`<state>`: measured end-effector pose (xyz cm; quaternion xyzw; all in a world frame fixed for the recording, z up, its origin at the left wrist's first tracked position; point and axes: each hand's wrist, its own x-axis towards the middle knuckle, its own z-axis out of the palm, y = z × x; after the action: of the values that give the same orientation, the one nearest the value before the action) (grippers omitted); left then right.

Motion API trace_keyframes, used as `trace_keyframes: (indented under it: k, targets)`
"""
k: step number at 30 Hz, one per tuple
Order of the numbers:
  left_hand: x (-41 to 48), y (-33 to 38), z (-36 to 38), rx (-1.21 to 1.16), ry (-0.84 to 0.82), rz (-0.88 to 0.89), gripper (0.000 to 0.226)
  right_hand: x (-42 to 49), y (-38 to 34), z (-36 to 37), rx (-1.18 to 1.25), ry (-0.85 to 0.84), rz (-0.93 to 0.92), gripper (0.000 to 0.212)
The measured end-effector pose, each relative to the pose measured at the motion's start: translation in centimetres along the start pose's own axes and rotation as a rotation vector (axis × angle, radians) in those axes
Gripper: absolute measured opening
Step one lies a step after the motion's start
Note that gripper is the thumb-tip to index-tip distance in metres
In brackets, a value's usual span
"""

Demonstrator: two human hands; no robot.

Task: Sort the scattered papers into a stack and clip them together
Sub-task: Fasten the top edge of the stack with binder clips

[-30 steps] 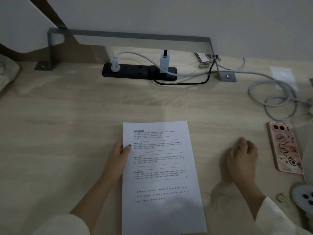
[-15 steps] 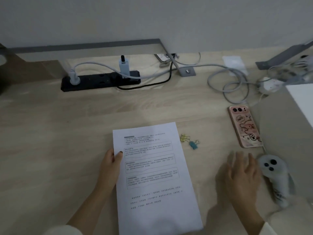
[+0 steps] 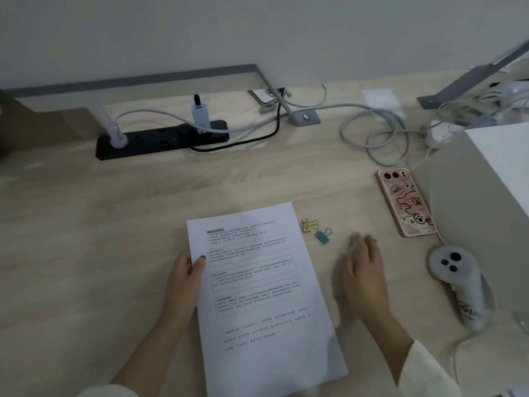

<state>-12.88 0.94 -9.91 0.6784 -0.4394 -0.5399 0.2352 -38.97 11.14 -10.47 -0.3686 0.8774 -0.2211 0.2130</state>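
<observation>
2 loose cream-white sleeves (image 3: 426,371), forearms bare; left hand (image 3: 184,282) thumbnail dark-polished.

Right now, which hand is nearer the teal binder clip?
Right. The right hand lies just right of the teal binder clip, not touching; the left hand holds the far edge of the papers.

Before me lies a pale wood-grain desk (image 3: 114,224), dimly and evenly lit. Behind it rises a plain grey-white wall (image 3: 257,30), with a grey metal bracket (image 3: 143,78) along its foot.

Left hand (image 3: 183,277) grips papers (image 3: 257,296); right hand (image 3: 363,270) flat near clips (image 3: 316,230).
</observation>
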Motion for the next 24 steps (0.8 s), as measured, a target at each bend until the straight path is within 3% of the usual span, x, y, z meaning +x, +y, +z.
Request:
trace_keyframes:
  k: [5,16,20,24]
  targets:
    - [-0.3,-0.8,-1.5,-0.022,0.025,-0.014,0.009,1.4,-4.7,1.8,0.112,-0.047,-0.057,0.049]
    - [-0.9,-3.5,-9.5,-0.138,0.173,-0.07,0.015,1.7,-11.6,6.8,0.089,-0.038,-0.145,0.03]
    - [-1.2,-4.8,-12.9,-0.176,0.241,-0.097,0.012,2.4,-13.4,7.9,0.005,-0.004,-0.054,0.032]
    - [-1.3,-5.8,-15.7,-0.202,0.266,-0.101,0.007,2.6,-14.0,9.3,-0.205,0.048,-0.105,0.041]
